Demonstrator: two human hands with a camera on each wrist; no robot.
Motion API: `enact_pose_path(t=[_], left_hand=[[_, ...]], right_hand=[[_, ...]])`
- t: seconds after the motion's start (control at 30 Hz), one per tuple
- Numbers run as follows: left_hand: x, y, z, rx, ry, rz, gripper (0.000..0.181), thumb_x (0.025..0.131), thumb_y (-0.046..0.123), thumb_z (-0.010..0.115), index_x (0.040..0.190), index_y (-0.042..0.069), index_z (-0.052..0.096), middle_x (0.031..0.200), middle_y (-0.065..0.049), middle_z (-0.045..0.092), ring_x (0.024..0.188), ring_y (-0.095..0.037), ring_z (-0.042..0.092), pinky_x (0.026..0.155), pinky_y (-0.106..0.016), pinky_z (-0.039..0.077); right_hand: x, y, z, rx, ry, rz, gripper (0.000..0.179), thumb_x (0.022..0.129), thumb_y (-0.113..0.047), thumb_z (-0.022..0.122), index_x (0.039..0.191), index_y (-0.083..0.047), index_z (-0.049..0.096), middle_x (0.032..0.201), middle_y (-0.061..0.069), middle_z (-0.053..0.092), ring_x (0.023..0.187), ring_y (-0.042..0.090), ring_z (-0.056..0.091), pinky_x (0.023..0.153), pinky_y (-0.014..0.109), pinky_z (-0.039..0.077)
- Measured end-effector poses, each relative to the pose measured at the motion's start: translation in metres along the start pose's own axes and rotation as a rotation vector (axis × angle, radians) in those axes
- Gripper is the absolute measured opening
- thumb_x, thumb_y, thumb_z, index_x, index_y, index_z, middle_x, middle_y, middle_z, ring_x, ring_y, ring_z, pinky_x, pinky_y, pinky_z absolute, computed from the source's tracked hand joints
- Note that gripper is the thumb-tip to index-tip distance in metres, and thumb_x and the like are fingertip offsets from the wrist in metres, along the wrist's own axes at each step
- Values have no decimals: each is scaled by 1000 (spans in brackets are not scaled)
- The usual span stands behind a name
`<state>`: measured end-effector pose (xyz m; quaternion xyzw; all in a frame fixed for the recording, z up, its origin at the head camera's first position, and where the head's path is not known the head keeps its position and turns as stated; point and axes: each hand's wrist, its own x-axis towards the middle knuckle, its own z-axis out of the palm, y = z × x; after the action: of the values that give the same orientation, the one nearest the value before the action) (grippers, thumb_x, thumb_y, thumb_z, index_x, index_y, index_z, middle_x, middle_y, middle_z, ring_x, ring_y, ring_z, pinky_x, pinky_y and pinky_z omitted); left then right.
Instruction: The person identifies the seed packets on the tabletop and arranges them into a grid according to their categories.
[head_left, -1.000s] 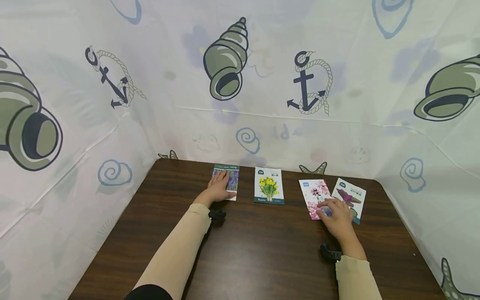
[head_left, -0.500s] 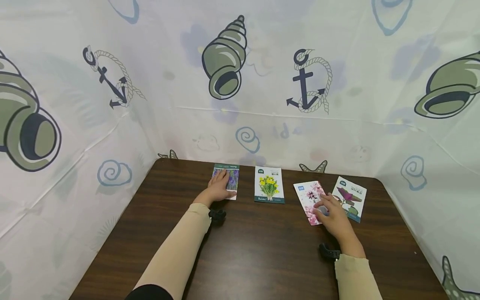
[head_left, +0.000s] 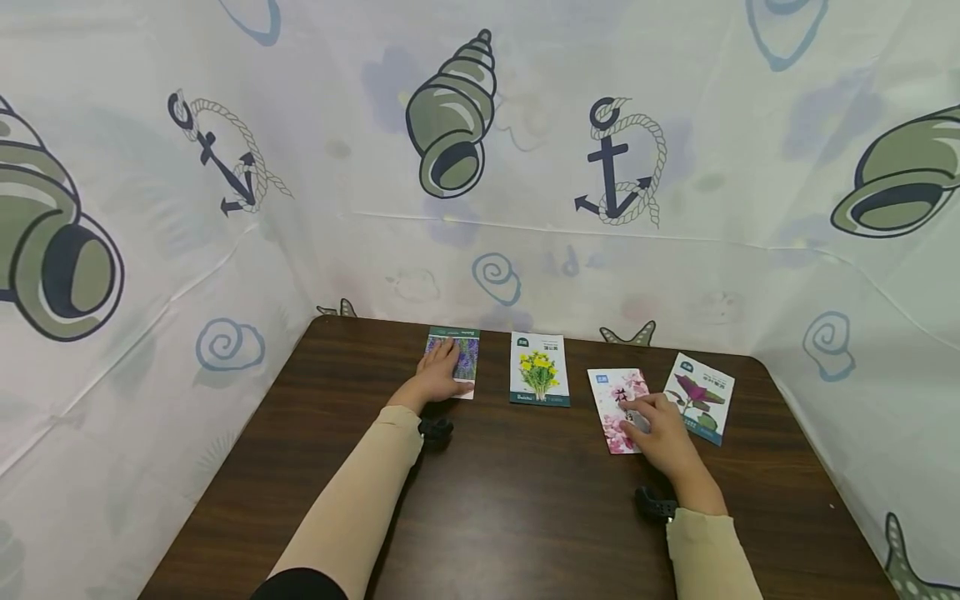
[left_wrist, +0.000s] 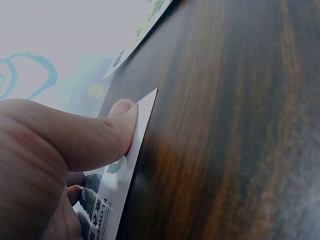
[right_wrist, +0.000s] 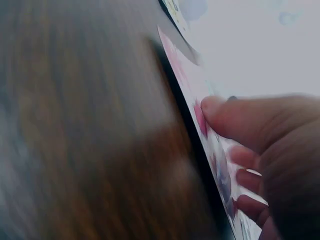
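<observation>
My left hand [head_left: 433, 382] rests flat on a seed packet [head_left: 468, 357] with purple flowers and a green top band. In the left wrist view its thumb [left_wrist: 107, 137] presses the packet's pale margin near the edge. Farther right, my right hand [head_left: 663, 437] has thumb and fingertips on the face of a pink blossom packet [head_left: 606, 392]. The right wrist view shows that pink packet [right_wrist: 182, 70] with a dark shadow along its edge and the fingers spread over its face. Partly behind the right hand lies a packet with a dark pink plant [head_left: 708, 396].
Between the hands lies a packet with yellow flowers [head_left: 538, 369], near the back of the dark wooden table [head_left: 510, 500]. A white cloth printed with shells and anchors [head_left: 540, 183] rises around the table's back and sides.
The right hand has slid the pink packet left and slightly nearer, away from the dark pink plant packet, and turned it a little. The left hand has stayed in place.
</observation>
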<state>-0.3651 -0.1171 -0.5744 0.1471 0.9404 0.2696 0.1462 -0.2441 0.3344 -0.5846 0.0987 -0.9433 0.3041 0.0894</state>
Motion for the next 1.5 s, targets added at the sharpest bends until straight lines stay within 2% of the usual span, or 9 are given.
enact_pose_path(t=[0.1,0.2,0.43,0.57,0.67,0.8,0.9,1.3,1.5], left_hand=[[0,-1,0,0,-4,-4,103,106,44,69,176,7,3,185,-13,-10,171,-37,-16,138,-61,-8],[-1,-1,-1,-6,0,-2,103,106,44,70,176,6,5,185,-14,-8,171,-37,-15,138,-61,-8],[-3,-1,-3,-28,9,5,103,105,42,72,176,3,9,185,-16,-6,171,-39,-14,138,-62,-8],[-2,-2,-1,-17,-3,-5,102,106,42,71,176,5,6,185,-14,-9,171,-37,-15,138,-61,-8],[-2,1,-2,-20,-6,0,102,106,43,70,176,5,6,185,-14,-9,171,-37,-16,138,-60,-8],[-6,5,-5,-40,0,15,100,106,41,70,175,3,8,185,-16,-7,171,-38,-14,138,-60,-8],[-8,6,-5,-35,5,8,100,106,41,70,175,3,9,185,-16,-6,171,-39,-13,138,-60,-8],[1,-4,0,12,-24,-13,103,106,46,70,176,7,5,185,-12,-11,172,-35,-16,139,-58,-8],[-4,1,-3,16,-16,-6,102,106,45,69,176,5,6,185,-14,-9,172,-37,-14,139,-58,-8]], right_hand=[[2,0,2,44,-41,22,32,99,-11,80,129,-3,72,161,33,45,155,58,34,125,75,30],[3,-1,3,97,-124,70,35,103,-13,75,136,-4,64,172,31,34,164,57,21,129,77,20],[3,-6,3,62,-178,71,58,105,-17,73,160,-8,54,167,28,40,157,55,34,128,75,26],[3,-11,3,56,-162,66,57,103,-14,75,156,-3,58,163,31,41,153,58,36,126,76,29],[4,-13,2,46,-181,91,53,103,-13,74,153,0,59,169,33,34,158,58,28,129,75,24],[6,-15,1,37,-258,162,63,107,-20,71,160,2,46,179,30,18,166,55,13,132,73,14],[7,-17,0,44,-294,189,74,107,-24,70,168,-1,35,179,31,16,166,55,11,132,73,12],[-1,-22,6,3,-293,128,71,108,-17,67,167,6,35,179,32,13,165,58,8,132,73,13],[-8,-29,5,-35,-305,113,72,107,-21,71,165,6,39,177,33,23,164,56,19,131,72,19]])
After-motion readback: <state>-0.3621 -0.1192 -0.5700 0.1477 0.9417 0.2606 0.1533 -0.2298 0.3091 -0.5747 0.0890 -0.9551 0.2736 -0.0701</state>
